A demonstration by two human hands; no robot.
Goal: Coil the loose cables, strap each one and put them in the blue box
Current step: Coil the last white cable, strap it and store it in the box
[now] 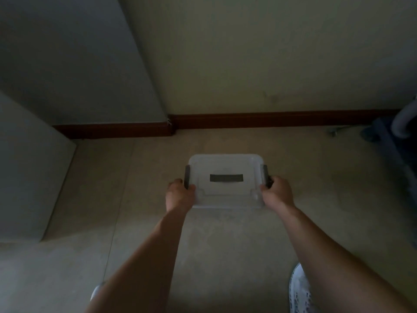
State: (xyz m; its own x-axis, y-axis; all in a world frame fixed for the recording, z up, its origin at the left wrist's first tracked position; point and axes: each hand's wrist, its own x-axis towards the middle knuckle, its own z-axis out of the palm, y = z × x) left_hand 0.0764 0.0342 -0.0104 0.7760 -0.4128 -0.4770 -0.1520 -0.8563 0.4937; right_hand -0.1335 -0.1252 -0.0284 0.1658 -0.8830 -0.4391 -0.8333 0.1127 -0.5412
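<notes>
Between left grip (180, 195) and right grip (278, 193), the lidded box (225, 164) is clasped.

Head-worn view, steeply down at floor (237, 245)

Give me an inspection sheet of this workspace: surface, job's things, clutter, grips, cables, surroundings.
Surface: tiled floor, dim light.
Job's things: translucent lidded box, lid on, dark side latches; whether it rests on the floor, cannot tell.
Clutter: nothing seen.
Grips: left hand and right hand each hold a side latch.
Cables: nothing seen.
Surroundings: walls, brown skirting board, dark blue object with grey pipe at right.
</notes>
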